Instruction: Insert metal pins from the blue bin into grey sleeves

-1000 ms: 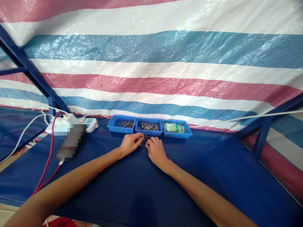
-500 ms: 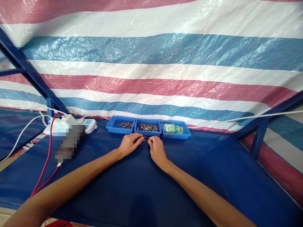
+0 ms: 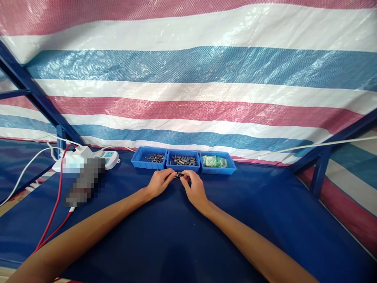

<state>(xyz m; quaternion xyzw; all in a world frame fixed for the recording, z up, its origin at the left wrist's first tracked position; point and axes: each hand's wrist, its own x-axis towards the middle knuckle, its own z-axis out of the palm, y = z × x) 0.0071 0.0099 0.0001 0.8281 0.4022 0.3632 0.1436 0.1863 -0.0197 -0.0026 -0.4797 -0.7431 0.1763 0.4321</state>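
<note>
a little bunch of small metal pieces (image 3: 178,175) sits on the blue table cover (image 3: 176,239), right between the two hands. the pieces are too tiny to tell their shape.

the left hand (image 3: 159,182) is at 9 o'clock from the pieces. its thumb and fingers are pressed together on them in a pinch. the right hand (image 3: 194,188) is at 4 o'clock from the pieces. its fingertips are curled in and pinch the same little bunch. both arms lie flat on the cover.

at 12 o'clock from the pieces, very near, stand three blue trays side by side, touching. the middle tray (image 3: 183,168) holds short grey tubes (image 3: 182,160). the left tray (image 3: 148,165) holds thin pins (image 3: 156,158). the right tray (image 3: 218,170) holds green and white packets (image 3: 214,160).

at 10 o'clock from the hands, well apart, lies a white power strip (image 3: 111,159). beside it is a blurred grey block (image 3: 85,181). a red cable (image 3: 55,206) runs from there toward 7 o'clock.

behind it all, at 12 o'clock, hangs a big sheet with red, white and blue stripes (image 3: 188,78).
</note>
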